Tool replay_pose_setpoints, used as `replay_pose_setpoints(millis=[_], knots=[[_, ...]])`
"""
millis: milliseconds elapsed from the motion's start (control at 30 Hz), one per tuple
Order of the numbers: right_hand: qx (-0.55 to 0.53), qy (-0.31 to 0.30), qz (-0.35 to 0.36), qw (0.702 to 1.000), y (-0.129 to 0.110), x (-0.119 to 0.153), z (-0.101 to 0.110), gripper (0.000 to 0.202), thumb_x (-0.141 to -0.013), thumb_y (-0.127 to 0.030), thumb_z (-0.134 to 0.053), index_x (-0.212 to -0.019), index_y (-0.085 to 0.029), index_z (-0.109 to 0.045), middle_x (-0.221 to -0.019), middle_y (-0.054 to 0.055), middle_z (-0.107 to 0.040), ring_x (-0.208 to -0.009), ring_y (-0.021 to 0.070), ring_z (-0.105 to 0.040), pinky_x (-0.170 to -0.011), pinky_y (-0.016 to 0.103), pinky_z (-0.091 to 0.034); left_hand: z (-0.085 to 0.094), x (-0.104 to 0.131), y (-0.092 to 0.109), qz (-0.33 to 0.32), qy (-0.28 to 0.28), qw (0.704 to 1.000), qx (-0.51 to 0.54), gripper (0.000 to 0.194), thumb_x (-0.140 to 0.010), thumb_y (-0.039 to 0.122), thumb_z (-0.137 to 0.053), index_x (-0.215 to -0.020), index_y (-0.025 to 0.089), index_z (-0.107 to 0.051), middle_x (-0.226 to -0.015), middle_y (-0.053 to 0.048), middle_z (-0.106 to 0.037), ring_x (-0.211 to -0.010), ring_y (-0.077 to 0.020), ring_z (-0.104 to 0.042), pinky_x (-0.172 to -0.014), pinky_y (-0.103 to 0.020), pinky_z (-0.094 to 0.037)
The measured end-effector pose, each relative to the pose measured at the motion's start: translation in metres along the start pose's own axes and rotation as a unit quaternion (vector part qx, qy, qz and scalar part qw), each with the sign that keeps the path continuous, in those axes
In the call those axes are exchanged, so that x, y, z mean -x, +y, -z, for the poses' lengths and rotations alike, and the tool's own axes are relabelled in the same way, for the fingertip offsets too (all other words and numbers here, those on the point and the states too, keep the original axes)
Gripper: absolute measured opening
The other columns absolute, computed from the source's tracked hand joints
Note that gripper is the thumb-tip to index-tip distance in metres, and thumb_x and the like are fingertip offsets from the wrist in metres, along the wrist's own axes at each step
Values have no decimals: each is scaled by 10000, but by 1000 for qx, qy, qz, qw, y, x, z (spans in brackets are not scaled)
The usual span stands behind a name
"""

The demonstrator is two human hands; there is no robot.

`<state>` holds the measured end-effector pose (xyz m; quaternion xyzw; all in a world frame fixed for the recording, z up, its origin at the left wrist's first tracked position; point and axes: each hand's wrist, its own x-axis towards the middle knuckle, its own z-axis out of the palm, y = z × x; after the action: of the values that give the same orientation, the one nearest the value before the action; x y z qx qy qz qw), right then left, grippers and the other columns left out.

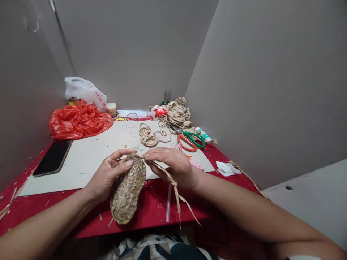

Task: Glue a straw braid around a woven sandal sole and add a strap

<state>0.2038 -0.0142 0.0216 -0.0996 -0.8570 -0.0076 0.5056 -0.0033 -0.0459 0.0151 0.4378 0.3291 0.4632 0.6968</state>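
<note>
A sole-shaped piece of woven straw [127, 195] is tilted over the front edge of the table. My left hand [108, 173] is closed on its upper left side, with the thumb on the front face. At the top of the piece, my right hand [170, 162] closes on a twisted straw strand [169, 177] that comes off its edge. The strand's loose ends hang down below the right palm and split apart. Some of the right fingertips are hidden behind the strand and the hand. A small woven straw slipper [148, 136] lies on the board just beyond my hands.
A pale board [89, 155] covers part of the red cloth [157, 213]. Scissors [189, 141] with orange and green handles lie by coiled straw rope [177, 112]. Left are a phone [52, 158], a red plastic bag [78, 121] and a paper cup [111, 108]. Grey walls surround the table.
</note>
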Motion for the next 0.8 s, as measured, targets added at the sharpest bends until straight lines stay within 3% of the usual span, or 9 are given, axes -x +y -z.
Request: replay_pose_setpoints(millis=[100, 633, 800], knots=[[1, -4, 8, 1000, 0, -1, 0, 218, -830, -50, -574, -1028, -139, -595, -854, 113, -724, -841, 167, -693, -746, 284, -586, 0, 1, 1, -5, 6, 1000, 2, 347, -761, 209, -724, -1097, 244, -645, -809, -7, -740, -636, -117, -671, -620, -208, -527], [41, -33, 23, 998, -5, 2, 5, 194, -845, -58, -579, -1033, -98, -604, -872, 163, -692, -812, 175, -663, -689, 283, -573, 0, 0, -3, -9, 8, 1000, 9, 267, -782, 214, -700, -1046, 227, -662, -797, -12, -744, -618, -113, -673, -607, -188, -516], [31, -46, 7, 998, -7, 3, 4, 258, -831, -30, -563, -1083, -82, -589, -934, 181, -680, -890, 189, -655, -754, 306, -579, -2, 1, -2, -19, 26, 999, 12, 267, -759, 218, -725, -1018, 227, -661, -737, -2, -733, -603, -108, -664, -601, -181, -515]])
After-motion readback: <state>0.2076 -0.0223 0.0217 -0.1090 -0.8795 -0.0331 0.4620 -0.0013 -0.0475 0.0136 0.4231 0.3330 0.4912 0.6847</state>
